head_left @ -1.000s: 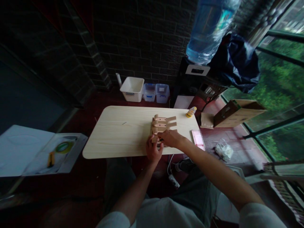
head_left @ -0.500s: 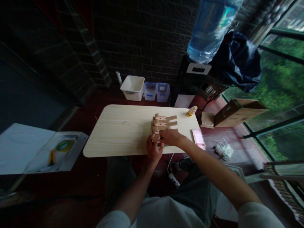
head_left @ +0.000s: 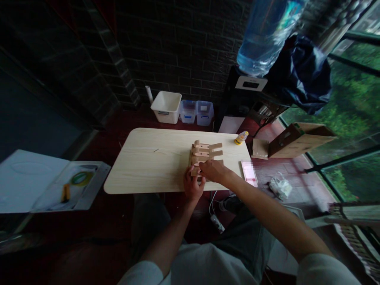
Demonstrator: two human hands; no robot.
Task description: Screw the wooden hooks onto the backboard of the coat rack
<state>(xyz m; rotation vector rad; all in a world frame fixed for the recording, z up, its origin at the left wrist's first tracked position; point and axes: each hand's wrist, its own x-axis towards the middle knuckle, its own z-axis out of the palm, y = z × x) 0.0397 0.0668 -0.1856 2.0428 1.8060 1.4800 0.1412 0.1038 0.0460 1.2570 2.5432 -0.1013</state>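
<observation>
A light wooden assembly (head_left: 202,152) stands near the table's right half. It has several parallel strips with rounded knobs on the left and flat tongues jutting out to the right; small dark dots mark the strips. Around its near left corner my left hand (head_left: 193,186) is closed, the thumb and fingers gripping the wood from both sides. My right hand (head_left: 215,171) lies over the nearest strip with its fingers curled together in a pinch. Whatever those fingers hold is hidden beneath them. The near strip is mostly covered by both hands.
On the pale table (head_left: 145,170) lie a small thin dark piece (head_left: 156,150), a yellow-capped bottle (head_left: 241,137) and a pink-screened phone (head_left: 248,172). An open white case (head_left: 89,190) is at left. Bins (head_left: 166,107) and a water dispenser (head_left: 251,84) stand behind.
The view has shifted slightly. Both hands stay at the near end of the wooden assembly, with barely any movement of the right fingers.
</observation>
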